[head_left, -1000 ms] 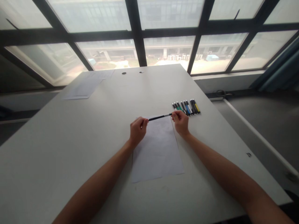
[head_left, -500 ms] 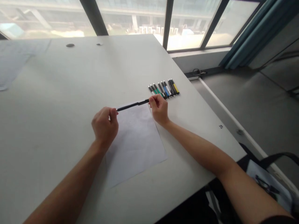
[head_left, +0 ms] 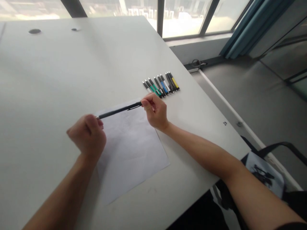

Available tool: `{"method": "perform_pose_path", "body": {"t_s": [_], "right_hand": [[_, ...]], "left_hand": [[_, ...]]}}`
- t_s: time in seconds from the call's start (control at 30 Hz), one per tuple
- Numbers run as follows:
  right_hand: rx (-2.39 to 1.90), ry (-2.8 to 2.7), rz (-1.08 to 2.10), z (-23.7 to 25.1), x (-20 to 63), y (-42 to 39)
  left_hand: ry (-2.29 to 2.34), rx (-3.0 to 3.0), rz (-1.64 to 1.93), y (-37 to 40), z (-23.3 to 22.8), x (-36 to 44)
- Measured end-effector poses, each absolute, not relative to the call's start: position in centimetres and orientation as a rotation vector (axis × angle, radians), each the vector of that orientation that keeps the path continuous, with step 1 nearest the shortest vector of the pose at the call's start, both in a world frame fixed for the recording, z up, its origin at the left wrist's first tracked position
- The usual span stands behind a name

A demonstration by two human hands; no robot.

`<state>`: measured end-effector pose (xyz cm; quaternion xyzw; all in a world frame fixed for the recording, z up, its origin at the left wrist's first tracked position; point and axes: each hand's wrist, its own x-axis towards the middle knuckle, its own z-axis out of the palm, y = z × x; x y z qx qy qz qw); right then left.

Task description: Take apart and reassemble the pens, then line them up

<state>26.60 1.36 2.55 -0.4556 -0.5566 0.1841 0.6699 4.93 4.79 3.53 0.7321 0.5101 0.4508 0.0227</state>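
A black pen (head_left: 118,110) is held level above a white sheet of paper (head_left: 130,150) on the white table (head_left: 48,73). My left hand (head_left: 87,135) pinches its tip end, fingers curled into a fist. My right hand (head_left: 154,110) grips the other end between thumb and fingers. Just beyond my right hand, a row of several pens (head_left: 161,84) with green, blue, white and yellow barrels lies side by side on the table.
Two round holes (head_left: 35,31) sit at the far side of the table. The table's right edge runs diagonally past a floor rail (head_left: 230,110). A bag with black straps (head_left: 263,172) stands on the floor at lower right. Windows and a blue curtain (head_left: 242,28) are behind.
The view has swung down and to the right, so the windows mostly left the frame. My hands still hold the black pen by both ends, now with the left hand lower and further left.
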Motion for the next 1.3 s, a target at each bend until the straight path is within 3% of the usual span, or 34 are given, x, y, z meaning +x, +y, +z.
{"method": "perform_pose_path", "body": {"t_s": [0.4,1.3], "right_hand": [[-1.118,-1.032,0.477,1.4,26.7,2.1],[-1.053,-1.071,0.530,1.5,27.4,2.2]], "left_hand": [[1.367,2.036,1.546,4.9,3.0,5.9],[1.416,2.139,1.321,4.9,3.1,5.0]]}}
